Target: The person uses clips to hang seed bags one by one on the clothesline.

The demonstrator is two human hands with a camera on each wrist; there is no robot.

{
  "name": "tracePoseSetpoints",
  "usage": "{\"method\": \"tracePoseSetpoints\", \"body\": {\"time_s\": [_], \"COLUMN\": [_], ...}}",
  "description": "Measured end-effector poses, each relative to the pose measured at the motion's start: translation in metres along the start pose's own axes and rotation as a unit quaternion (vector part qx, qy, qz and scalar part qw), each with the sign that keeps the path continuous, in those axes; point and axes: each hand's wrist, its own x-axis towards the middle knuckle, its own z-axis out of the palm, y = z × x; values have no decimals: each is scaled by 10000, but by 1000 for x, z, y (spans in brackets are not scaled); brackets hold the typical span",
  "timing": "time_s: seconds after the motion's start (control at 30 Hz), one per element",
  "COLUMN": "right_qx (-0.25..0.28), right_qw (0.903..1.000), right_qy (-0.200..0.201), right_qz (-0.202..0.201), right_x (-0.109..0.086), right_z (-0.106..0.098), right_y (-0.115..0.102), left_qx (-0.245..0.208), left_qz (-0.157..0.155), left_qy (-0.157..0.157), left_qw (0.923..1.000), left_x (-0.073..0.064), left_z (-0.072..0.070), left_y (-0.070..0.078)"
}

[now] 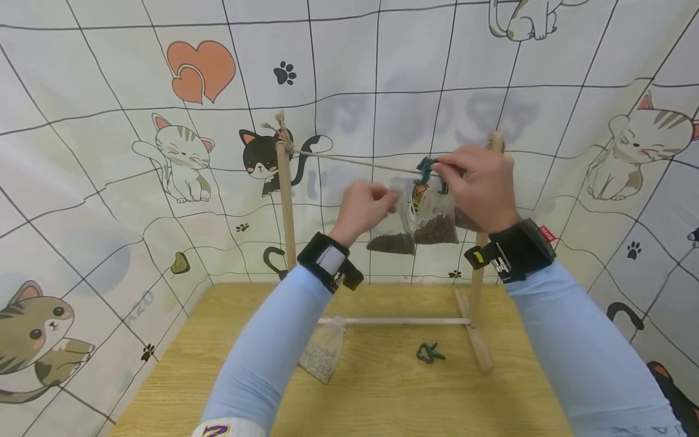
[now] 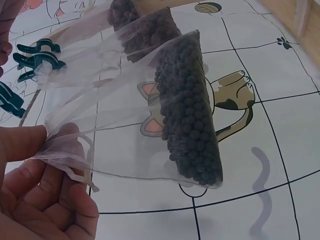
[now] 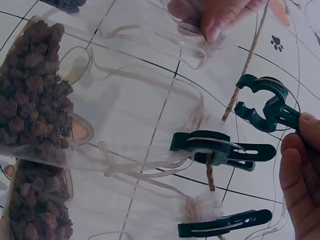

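Note:
My left hand [image 1: 364,209] pinches the gathered neck of a sheer mesh bag [image 2: 125,115], whose lower end holds dark round pellets [image 2: 187,110]. In my right hand [image 1: 480,185] a dark green plastic clip [image 3: 265,102] is squeezed at its handles, its jaws spread beside the twine [image 3: 247,60]. The pinched bag hangs just left of the clipped ones, apart from the clip. Two other green clips, an upper one [image 3: 222,147] and a lower one [image 3: 225,223], fasten mesh bags of reddish-brown chunks [image 3: 35,95] to the twine.
The twine runs between a left wooden post [image 1: 286,206] and a right post [image 1: 477,279]. A bag of pale grains [image 1: 323,352] lies on the wooden table [image 1: 382,400] near a white crossbar [image 1: 404,321]. Loose green clips [image 1: 429,352] lie by the stand's right foot [image 1: 480,352].

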Motion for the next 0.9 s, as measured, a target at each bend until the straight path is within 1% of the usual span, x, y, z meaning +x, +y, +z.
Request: {"method": "tracePoseSetpoints", "body": {"time_s": [0.13,0.23,0.33,0.47,0.57,0.7,0.77,0.9], "right_qx": [-101,-247,-430,-532,-641,-879,-971,-1098], "right_qw": [9997,9986,9956,9909,9887,9851,9817,9706], "right_qy": [-186,-409,-723,-1049,-1135,-1237,-1343,-1719], "right_qz": [107,247,407,660,738,806,941,1279], "right_x": [3,6,11,19,22,24,25,27], "right_z": [2,3,3,5,7,9,10,10], "right_y": [1,2,2,3,4,5,5,4], "left_qx": [-69,-56,-25,4,-54,-174,-290,-470], "left_qz": [-237,-343,-309,-90,-2,3,-7,12], "left_qy": [-118,-213,-260,-339,-425,-479,-503,-542], "left_qw": [9996,9992,9992,9994,9991,9987,9983,9974], "left_x": [9,14,18,22,24,25,25,27], "left_z": [-1,-2,-3,-4,-5,-5,-4,-3], "left_y": [3,5,6,8,11,14,15,16]}}
